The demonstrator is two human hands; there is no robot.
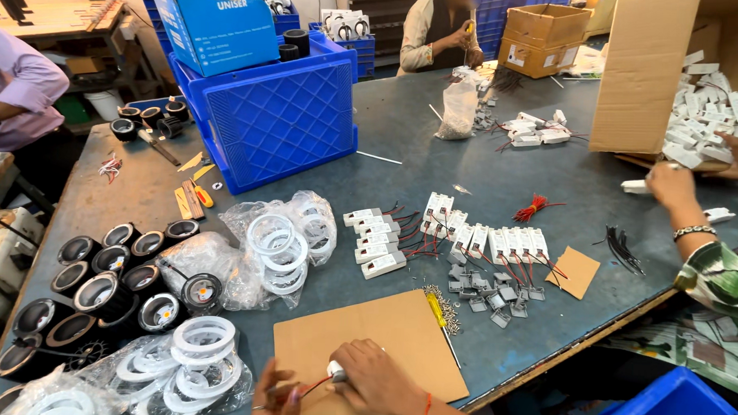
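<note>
Right hand [375, 384] pinches small white driver module [336, 372], left hand [276, 401] fingers grip its red lead [314, 386], both over cardboard sheet [364, 334] as work pad.

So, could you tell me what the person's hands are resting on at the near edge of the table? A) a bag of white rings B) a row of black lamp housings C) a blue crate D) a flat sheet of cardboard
D: both the right hand and the left hand sit over the cardboard, holding a small white part with red wires; the rings lie to the left.
</note>
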